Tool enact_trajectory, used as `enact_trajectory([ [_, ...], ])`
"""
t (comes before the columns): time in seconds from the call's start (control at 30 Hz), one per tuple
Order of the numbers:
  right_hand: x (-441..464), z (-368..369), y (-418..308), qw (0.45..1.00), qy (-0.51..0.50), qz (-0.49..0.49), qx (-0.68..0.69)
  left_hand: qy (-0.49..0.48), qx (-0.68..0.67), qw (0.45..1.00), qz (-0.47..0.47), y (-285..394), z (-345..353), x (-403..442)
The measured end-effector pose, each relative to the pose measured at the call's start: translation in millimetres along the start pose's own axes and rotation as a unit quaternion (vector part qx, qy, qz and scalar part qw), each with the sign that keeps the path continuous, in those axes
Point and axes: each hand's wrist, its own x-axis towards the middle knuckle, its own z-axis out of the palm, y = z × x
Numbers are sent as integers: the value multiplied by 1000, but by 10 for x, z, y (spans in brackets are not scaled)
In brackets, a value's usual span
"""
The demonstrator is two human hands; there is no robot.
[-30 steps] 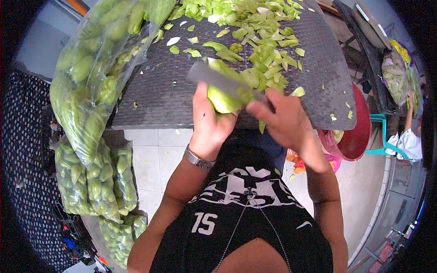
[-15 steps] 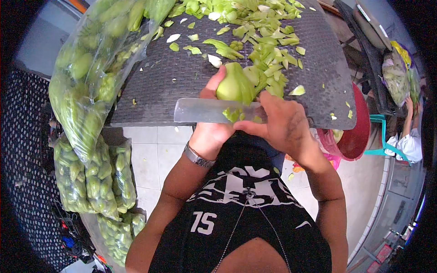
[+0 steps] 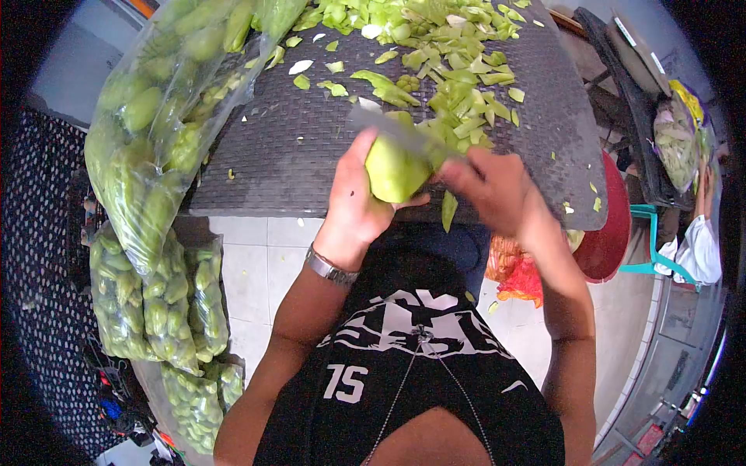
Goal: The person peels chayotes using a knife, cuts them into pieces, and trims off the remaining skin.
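Note:
A pale green chayote, its surface largely peeled, sits in my left hand, with the thumb along its side and fingers underneath. My right hand grips a broad-bladed kitchen knife. Motion blurs the blade, which crosses the far end of the chayote. Just below the vegetable, a strip of green peel hangs or falls by the table edge. Beyond both hands, a heap of peelings and cut bits is spread over the dark woven-pattern table.
A large clear bag of chayotes leans over the table's left side. More filled bags stand on the floor at left. Under the right edge are a red tub and orange netting. Another person's arm and white cloth show at far right.
My right hand has lifted the knife from in front of the chayote to across its far end. The left hand has tilted the chayote and drawn it slightly nearer. A peel strip now drops below.

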Motion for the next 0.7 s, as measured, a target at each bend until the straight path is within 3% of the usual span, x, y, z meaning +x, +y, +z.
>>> enact_trajectory([
  [0.07, -161, -14, -396, 996, -5, -47, -72, -13, 6, 999, 31, -36, -33, -3],
  [0.2, -184, 39, -481, 990, 6, -78, -118, -46, 101, 983, 147, -103, 149, -222],
  [0.27, -172, 31, -457, 988, 6, -92, -126, -57, 51, 990, 123, -73, 113, -179],
  [0.33, -176, 7, -467, 986, 13, -106, -129, -60, -93, 994, 8, 31, 6, -38],
  [0.47, -154, -30, -381, 991, 45, -86, -96, -56, -76, 995, 39, 3, 6, -142],
  [0.57, 5, -108, -73, 994, 75, 29, -79, -120, -62, 990, 30, 20, -144, -219],
  [0.63, 197, -215, 500, 991, 89, -24, -93, -153, 22, 988, -27, 89, -71, -260],
  [0.7, 266, -290, 537, 995, 37, 78, -52, -83, 32, 996, -31, 90, -3, -269],
])
